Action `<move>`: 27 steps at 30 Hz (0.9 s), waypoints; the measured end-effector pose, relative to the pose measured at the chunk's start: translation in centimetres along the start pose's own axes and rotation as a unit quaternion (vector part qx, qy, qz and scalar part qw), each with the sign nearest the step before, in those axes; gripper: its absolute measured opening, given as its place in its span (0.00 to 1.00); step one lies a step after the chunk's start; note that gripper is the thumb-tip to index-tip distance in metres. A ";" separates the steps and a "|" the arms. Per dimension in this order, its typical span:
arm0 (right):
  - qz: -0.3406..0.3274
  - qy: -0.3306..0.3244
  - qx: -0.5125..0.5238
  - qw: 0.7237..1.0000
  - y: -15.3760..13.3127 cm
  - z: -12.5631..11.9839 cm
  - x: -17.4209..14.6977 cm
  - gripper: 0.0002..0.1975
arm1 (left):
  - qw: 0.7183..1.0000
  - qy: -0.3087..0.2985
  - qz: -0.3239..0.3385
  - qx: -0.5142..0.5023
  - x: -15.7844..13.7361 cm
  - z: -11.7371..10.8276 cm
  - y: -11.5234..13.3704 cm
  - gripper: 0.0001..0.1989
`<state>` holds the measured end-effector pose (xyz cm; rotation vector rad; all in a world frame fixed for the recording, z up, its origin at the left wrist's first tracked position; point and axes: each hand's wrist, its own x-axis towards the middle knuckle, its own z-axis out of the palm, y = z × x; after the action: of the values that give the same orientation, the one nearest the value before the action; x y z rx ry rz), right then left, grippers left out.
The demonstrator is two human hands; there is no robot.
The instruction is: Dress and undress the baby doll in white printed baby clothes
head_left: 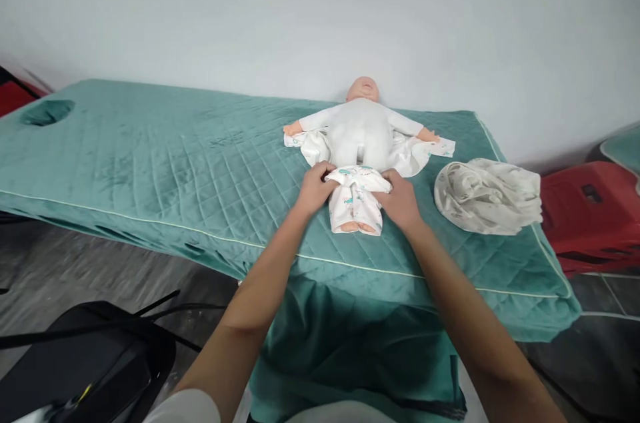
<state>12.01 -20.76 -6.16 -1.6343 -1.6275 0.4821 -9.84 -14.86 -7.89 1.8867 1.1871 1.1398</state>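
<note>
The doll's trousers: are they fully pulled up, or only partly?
Only partly: the white hips of the doll are uncovered above the trousers.

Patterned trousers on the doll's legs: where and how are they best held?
Probably at both ends of the waistband, left hand and right hand from opposite sides: the bunched top spreads wide between them, while the doll's feet show at the bottom.

The doll [357, 126] has a white body and pinkish head [363, 89]; its pants [343, 213] are white with small green prints. The bed cover [165, 156] is green, diamond-quilted, pale-edged; the bundled cloth [487, 199] is off-white.
</note>
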 end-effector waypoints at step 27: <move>-0.124 -0.228 -0.171 0.950 -3.6 -3.9 -4.3 0.31 | 0.983 -0.123 0.082 0.106 -7.2 -1.6 2.3 0.48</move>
<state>11.93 -26.25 -2.09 -1.6027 -2.3388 0.4915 -12.00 -22.29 -7.76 2.2493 1.0649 0.8564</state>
